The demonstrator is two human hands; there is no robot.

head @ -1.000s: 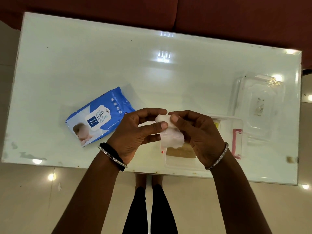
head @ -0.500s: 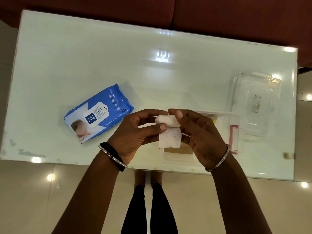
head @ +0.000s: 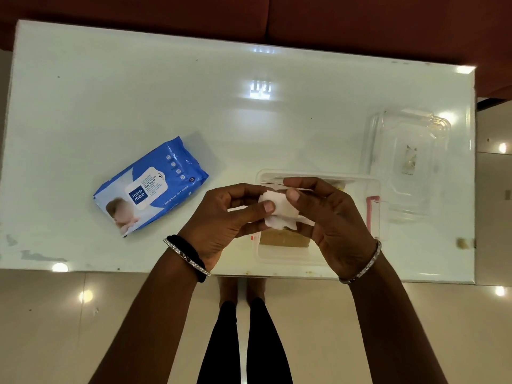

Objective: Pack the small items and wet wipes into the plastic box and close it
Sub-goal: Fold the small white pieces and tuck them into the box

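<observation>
Both my hands, left [head: 221, 217] & right [head: 332, 220], pinched the white gauze roll [head: 279, 214] over the open plastic box [head: 318, 176]; next I'd prob need to lower it in, w/ wipes pack [head: 151, 187] after

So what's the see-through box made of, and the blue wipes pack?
The box looks like clear hard plastic: the table shows through its walls. The wipes pack looks like soft glossy plastic film, since it crinkles and shines. That's judged by looks only.
</observation>
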